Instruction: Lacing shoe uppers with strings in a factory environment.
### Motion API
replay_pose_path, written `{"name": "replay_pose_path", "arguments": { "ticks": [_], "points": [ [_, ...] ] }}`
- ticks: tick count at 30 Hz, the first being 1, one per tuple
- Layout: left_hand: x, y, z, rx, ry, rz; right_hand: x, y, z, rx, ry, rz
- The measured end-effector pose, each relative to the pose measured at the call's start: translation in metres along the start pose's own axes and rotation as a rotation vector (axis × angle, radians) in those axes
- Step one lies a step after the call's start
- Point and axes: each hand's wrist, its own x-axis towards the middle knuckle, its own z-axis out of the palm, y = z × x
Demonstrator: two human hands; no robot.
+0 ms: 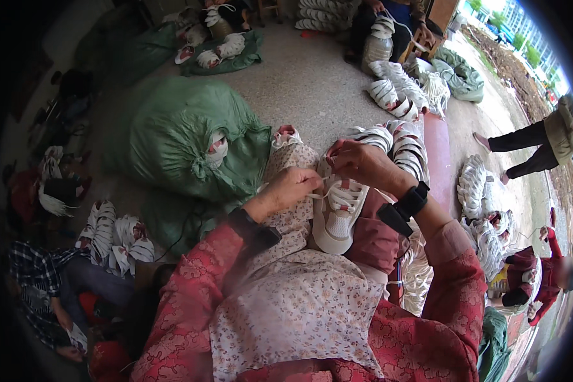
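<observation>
the left hand (291,192) is beside the upper part of a white shoe (335,233), thumb and forefinger pinched closed on a white lace (316,195). the right hand (370,167) is at the far end of the shoe, by its opening, with fingers bent and drawn together; whether they grip a lace end there, i cannot tell. the shoe sits on the person's lap, toe toward the body, between the side covered by a flowered apron (293,299) and a dull pink trouser leg (374,240). reddish patches show under the crossed lacing. dark bands circle both wrists, and the sleeves are red and patterned.

to the left of the lap a big green sack (184,121) lies on the speckled floor (299,89), a pale shoe (216,149) showing at a gap in its side. just past the right hand, pale shoes stand nested in rows (409,151). farther off, a seated co-worker (401,19) has a stack of shoe parts (382,27) on a jar (377,51). at the left a person in a checked shirt (33,270) sits bent over, and at the right someone in dark trousers (519,137) stands outside.
</observation>
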Motion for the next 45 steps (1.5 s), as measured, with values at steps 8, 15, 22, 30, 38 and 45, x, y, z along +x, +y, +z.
{"name": "replay_pose_path", "arguments": {
  "ticks": [8, 15, 22, 30, 38, 45],
  "points": [
    [0.004, 0.006, 0.001, 0.251, 0.1, 0.127, 0.005, 0.009, 0.002, 0.304, -0.076, 0.117],
    [0.009, 0.015, 0.001, 0.35, 0.081, 0.249, 0.002, 0.014, 0.013, 0.292, 0.053, -0.023],
    [0.027, 0.021, -0.002, 0.326, -0.001, 0.012, -0.002, 0.014, 0.02, 0.405, 0.086, 0.053],
    [0.045, 0.054, -0.037, 0.365, -0.053, 0.5, -0.01, 0.002, 0.005, 0.551, 0.021, 0.221],
    [0.065, 0.051, -0.042, 0.321, -0.451, 0.18, -0.011, 0.004, 0.011, 0.485, 0.032, 0.172],
    [0.064, 0.031, -0.044, 0.176, -0.442, 0.172, -0.008, 0.013, 0.021, 0.363, -0.001, 0.1]
  ]
}}
